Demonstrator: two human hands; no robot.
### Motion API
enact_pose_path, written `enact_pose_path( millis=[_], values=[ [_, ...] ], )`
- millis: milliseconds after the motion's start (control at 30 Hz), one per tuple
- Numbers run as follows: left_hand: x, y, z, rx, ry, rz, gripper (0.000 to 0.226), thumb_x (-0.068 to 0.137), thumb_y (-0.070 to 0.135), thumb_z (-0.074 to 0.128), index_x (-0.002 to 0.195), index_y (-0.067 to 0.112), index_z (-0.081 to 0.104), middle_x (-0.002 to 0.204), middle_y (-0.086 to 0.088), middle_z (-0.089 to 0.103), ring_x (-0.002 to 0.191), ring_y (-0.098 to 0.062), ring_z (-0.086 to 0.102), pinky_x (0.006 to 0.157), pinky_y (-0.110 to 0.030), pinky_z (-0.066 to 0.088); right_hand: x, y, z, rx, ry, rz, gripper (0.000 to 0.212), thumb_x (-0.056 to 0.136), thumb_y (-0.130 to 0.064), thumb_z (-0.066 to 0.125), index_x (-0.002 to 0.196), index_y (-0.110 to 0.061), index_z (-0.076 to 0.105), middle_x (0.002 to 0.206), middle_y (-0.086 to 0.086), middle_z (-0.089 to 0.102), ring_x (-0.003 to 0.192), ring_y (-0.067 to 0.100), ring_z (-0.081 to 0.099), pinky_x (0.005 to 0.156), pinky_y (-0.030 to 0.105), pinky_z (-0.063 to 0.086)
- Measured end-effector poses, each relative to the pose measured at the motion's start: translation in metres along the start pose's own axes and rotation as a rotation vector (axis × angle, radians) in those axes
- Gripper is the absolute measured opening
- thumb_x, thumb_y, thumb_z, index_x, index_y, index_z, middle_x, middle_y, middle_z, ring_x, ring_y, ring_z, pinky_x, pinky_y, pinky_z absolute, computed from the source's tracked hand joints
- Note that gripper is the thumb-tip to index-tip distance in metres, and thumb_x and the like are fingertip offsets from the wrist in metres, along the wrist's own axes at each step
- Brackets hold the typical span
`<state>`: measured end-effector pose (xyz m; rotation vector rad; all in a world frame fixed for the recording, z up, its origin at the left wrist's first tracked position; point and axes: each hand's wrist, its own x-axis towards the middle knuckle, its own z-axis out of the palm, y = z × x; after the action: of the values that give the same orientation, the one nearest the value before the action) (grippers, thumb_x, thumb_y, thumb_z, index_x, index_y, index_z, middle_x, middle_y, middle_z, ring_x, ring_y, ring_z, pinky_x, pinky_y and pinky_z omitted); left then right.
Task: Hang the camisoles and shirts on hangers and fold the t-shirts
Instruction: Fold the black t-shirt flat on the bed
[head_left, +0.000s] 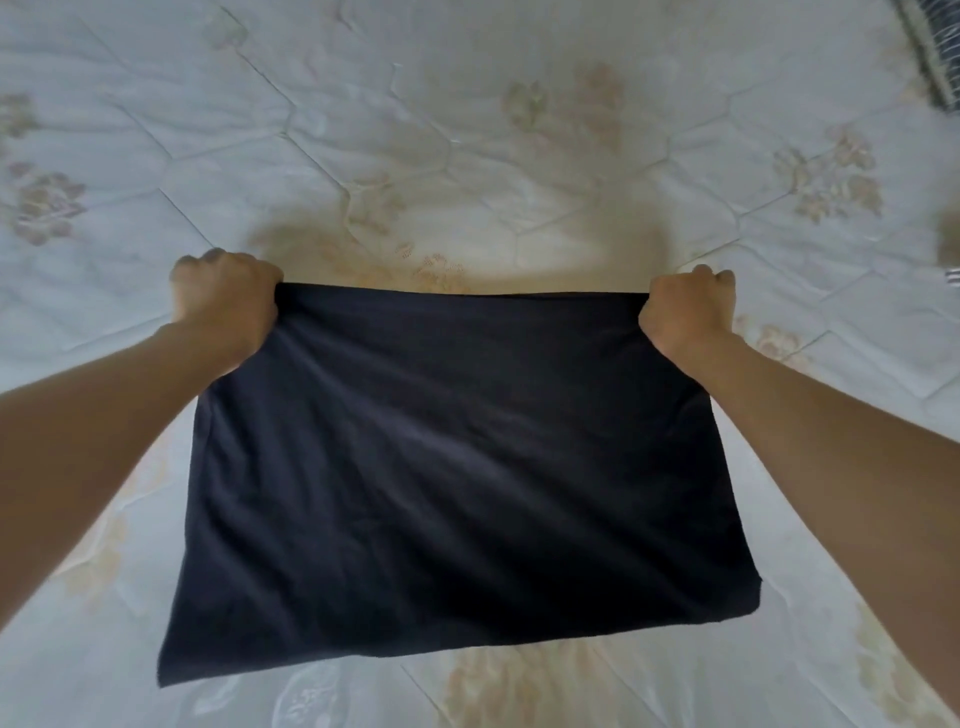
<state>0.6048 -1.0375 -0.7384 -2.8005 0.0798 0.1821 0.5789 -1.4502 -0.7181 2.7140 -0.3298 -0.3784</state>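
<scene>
Head view, looking down at a bed (467, 130) covered by a pale quilted spread with faded floral motifs and stitched hexagon lines.

T-shirt (457, 467): dark navy, folded into a rough rectangle, no sleeves or collar showing. Held out over the bed between both arms. Far edge stretched nearly straight and taut from fist to fist; the rest slopes back toward the person, near edge lower in view, its left corner lowest. Soft diagonal creases across the cloth. Cannot tell whether the near edge touches the bed.

Left hand (223, 296): fingers curled tight, gripping the far left corner of the t-shirt; knuckles up, cloth bunched under the fist.

Right hand (685, 306): fingers curled the same way, gripping the far right corner.

Both forearms bare, reaching in from the lower corners of view.

Top right corner: a dark striped item (935, 52), blurred, cut off by the frame edge; cannot identify.
</scene>
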Motion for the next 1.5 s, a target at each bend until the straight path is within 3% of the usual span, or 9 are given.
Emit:
enact_pose_path(
  millis=[133, 233, 333, 500, 667, 967, 1067, 1233, 1500],
  values=[
    [0.008, 0.004, 0.008, -0.020, -0.027, -0.031, 0.025, 0.087, 0.003, 0.048, 0.095, 0.017, 0.067, 0.097, -0.009, 0.064, 0.096, -0.031, 0.057, 0.075, -0.033, 0.032, 0.006, -0.009, 0.010, -0.010, -0.060, 0.008, 0.014, 0.093, -0.008, 0.046, 0.085, -0.009, 0.058, 0.072, 0.004, 0.042, 0.113, 0.029, 0.047, 0.100, 0.040, 0.034],
    [0.009, 0.010, 0.012, -0.063, -0.073, -0.083, 0.025, 0.086, 0.002, 0.048, 0.100, 0.012, 0.066, 0.100, -0.013, 0.063, 0.100, -0.033, 0.055, 0.079, -0.035, 0.034, 0.011, -0.012, 0.018, 0.031, -0.076, 0.040, 0.020, 0.091, -0.006, 0.050, 0.109, -0.003, 0.058, 0.104, 0.013, 0.056, 0.116, 0.031, 0.046, 0.101, 0.041, 0.035],
    [0.005, 0.015, 0.015, -0.129, 0.018, -0.141, 0.034, 0.084, 0.000, 0.049, 0.117, 0.001, 0.056, 0.113, -0.021, 0.054, 0.108, -0.039, 0.049, 0.090, -0.045, 0.035, 0.011, -0.014, 0.028, 0.176, 0.154, 0.029, 0.035, 0.091, -0.007, 0.049, 0.125, 0.001, 0.048, 0.125, 0.020, 0.050, 0.117, 0.037, 0.046, 0.103, 0.047, 0.034],
    [-0.013, 0.039, 0.004, -0.404, 0.379, 0.217, 0.039, 0.083, -0.003, 0.050, 0.122, -0.002, 0.055, 0.123, -0.024, 0.057, 0.113, -0.045, 0.051, 0.104, -0.054, 0.034, -0.009, -0.034, 0.030, 0.456, 0.601, -0.489, 0.028, 0.095, -0.022, 0.041, 0.100, -0.006, 0.064, 0.098, 0.011, 0.061, 0.090, 0.032, 0.057, 0.085, 0.043, 0.042],
    [-0.044, 0.086, 0.003, -0.466, 0.450, 0.592, 0.036, 0.089, 0.008, 0.046, 0.122, -0.003, 0.058, 0.122, -0.020, 0.059, 0.111, -0.038, 0.054, 0.104, -0.049, 0.039, -0.015, -0.051, 0.036, 0.469, 0.512, -0.533, 0.027, 0.095, -0.034, 0.055, 0.103, -0.010, 0.065, 0.101, 0.010, 0.059, 0.091, 0.031, 0.058, 0.084, 0.043, 0.044],
    [-0.066, 0.112, 0.018, -0.483, 0.342, 0.553, 0.044, 0.099, 0.021, 0.034, 0.131, 0.000, 0.055, 0.137, -0.017, 0.054, 0.132, -0.033, 0.047, 0.113, -0.049, 0.034, 0.012, -0.054, 0.011, 0.737, 0.039, -0.342, 0.026, 0.089, -0.041, 0.067, 0.086, -0.015, 0.067, 0.105, 0.003, 0.053, 0.109, 0.023, 0.049, 0.095, 0.043, 0.039],
    [-0.069, 0.110, 0.019, -0.489, 0.323, 0.536, 0.046, 0.100, 0.022, 0.032, 0.133, -0.001, 0.053, 0.142, -0.018, 0.050, 0.135, -0.033, 0.044, 0.114, -0.048, 0.032, 0.019, -0.059, -0.001, 0.609, 0.054, -0.352, 0.039, 0.095, -0.038, 0.059, 0.090, -0.001, 0.067, 0.113, 0.009, 0.054, 0.114, 0.027, 0.045, 0.093, 0.039, 0.033],
    [-0.078, 0.111, 0.021, -0.502, 0.307, 0.513, 0.048, 0.101, 0.024, 0.030, 0.138, 0.000, 0.049, 0.148, -0.017, 0.044, 0.139, -0.032, 0.039, 0.115, -0.048, 0.030, 0.018, -0.071, 0.001, 0.504, 0.090, -0.315, 0.028, 0.102, -0.027, 0.044, 0.082, -0.010, 0.055, 0.118, 0.013, 0.050, 0.113, 0.030, 0.043, 0.089, 0.038, 0.033],
    [-0.100, 0.106, 0.029, -0.474, 0.230, 0.491, 0.053, 0.102, 0.031, 0.025, 0.144, 0.005, 0.043, 0.152, -0.015, 0.039, 0.142, -0.032, 0.034, 0.116, -0.049, 0.026, 0.012, -0.082, 0.015, 0.518, 0.256, -0.164, 0.034, 0.104, -0.027, 0.039, 0.113, -0.002, 0.059, 0.125, 0.015, 0.050, 0.116, 0.031, 0.046, 0.089, 0.038, 0.037]
  ],
)
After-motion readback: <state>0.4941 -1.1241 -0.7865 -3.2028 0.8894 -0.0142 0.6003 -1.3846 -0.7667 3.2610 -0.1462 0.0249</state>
